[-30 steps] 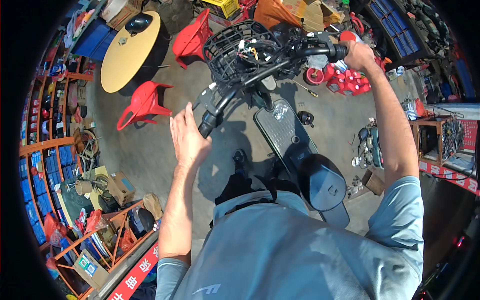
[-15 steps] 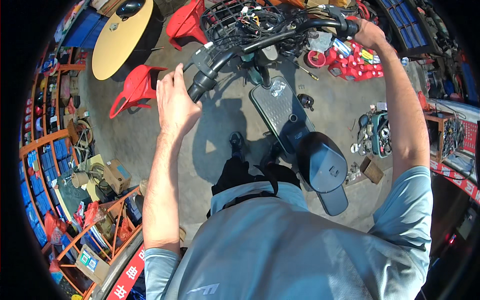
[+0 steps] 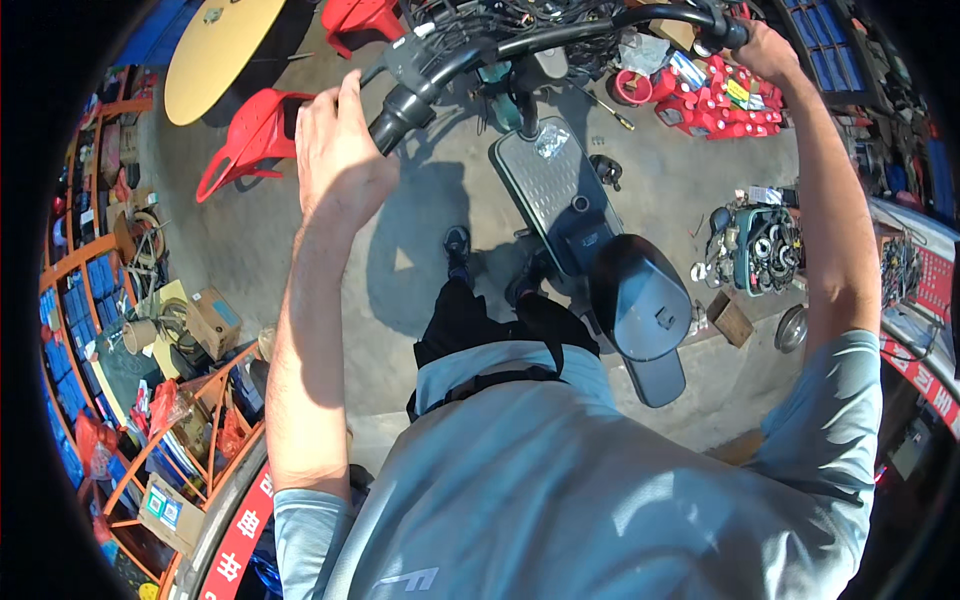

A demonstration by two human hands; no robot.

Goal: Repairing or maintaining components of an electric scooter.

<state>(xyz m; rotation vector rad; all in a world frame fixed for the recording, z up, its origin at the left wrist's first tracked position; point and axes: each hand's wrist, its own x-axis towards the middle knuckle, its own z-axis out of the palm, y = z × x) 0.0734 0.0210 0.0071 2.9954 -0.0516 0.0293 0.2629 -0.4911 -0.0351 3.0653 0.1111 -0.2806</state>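
Note:
An electric scooter stands before me, its black handlebar [image 3: 560,38] crossing the top of the head view. My left hand [image 3: 342,160] is at the left grip [image 3: 402,115], its palm by the grip's end and its fingers reaching over the brake lever. At the far right end, my right hand [image 3: 768,52] is wrapped round the other grip [image 3: 733,36]. Below the bar are the scooter's footboard [image 3: 548,170] and its black seat [image 3: 645,300], slightly right of my legs. Loose cables [image 3: 500,25] crowd the front of the bar.
Red chairs [image 3: 250,140] and a yellow oval table [image 3: 215,60] stand at the far left. Red bottles [image 3: 720,105] and a pink bucket [image 3: 630,88] sit beyond the footboard. A parts bin [image 3: 770,250], wooden block [image 3: 730,320] and metal bowl [image 3: 791,328] lie at right; orange shelving [image 3: 85,255] lines the left.
Both hands and the handlebar have shifted upward in the view and lie slightly farther apart. The metal bowl has come into sight beside my right arm. Both hands stay at the grips.

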